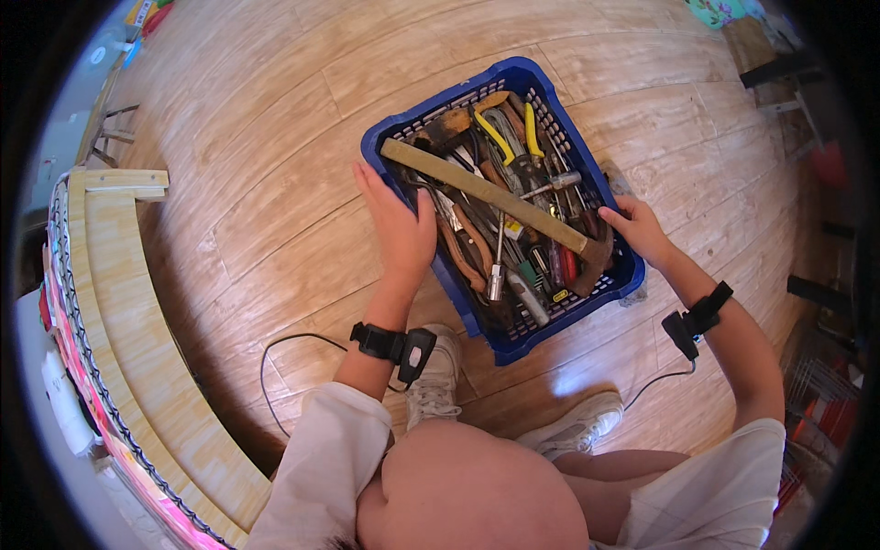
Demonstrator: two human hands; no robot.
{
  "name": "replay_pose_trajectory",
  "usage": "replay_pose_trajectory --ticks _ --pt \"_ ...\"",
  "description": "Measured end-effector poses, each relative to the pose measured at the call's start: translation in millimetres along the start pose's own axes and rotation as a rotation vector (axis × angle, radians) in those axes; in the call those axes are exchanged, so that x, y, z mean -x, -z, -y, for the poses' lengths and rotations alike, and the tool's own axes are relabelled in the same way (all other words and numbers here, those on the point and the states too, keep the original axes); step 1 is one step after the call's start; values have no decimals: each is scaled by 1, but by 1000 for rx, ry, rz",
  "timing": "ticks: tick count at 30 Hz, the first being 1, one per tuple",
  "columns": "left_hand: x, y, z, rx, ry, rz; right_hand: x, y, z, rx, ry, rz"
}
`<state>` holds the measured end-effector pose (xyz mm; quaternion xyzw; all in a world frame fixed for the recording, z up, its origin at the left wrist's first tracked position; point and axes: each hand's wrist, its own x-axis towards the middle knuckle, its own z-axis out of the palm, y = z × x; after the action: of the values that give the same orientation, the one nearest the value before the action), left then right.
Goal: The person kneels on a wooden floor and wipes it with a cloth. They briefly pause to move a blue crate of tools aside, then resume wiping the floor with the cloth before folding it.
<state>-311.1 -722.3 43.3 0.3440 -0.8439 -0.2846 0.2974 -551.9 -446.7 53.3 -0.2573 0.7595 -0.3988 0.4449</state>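
Note:
A blue plastic basket (522,69) full of hand tools is before me, tilted in the view above the floor; I cannot tell whether it rests or is lifted. My left hand (399,223) grips its left side, thumb over the rim. On the opposite side my right hand (636,227) holds the rim, thumb on top. A hammer (481,192) with a wooden handle lies diagonally over the pile, its rusty head (595,265) near my right hand. Beneath it are yellow-handled pliers (495,137), an orange-brown-handled tool (454,240) and a socket tool (496,282). Lower tools are hidden.
A grey object (619,177) shows partly from under the basket on the wood-look floor (275,172). A wooden bed-like frame (137,275) stands at left. Cables (265,364) run from my wrist devices. Dark furniture legs (818,295) and a red-and-wire rack (825,399) line the right.

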Motion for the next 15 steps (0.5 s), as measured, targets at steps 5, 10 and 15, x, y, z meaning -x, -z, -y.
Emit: replay_pose_trajectory --ticks 5,10,15 --pt "28 5 9 233 275 66 17 -5 -1 -260 -65 8" --pt "38 22 13 142 469 399 51 -16 -19 -555 -294 -102" --pt "38 13 17 340 485 239 51 -35 -15 -710 -310 -347"
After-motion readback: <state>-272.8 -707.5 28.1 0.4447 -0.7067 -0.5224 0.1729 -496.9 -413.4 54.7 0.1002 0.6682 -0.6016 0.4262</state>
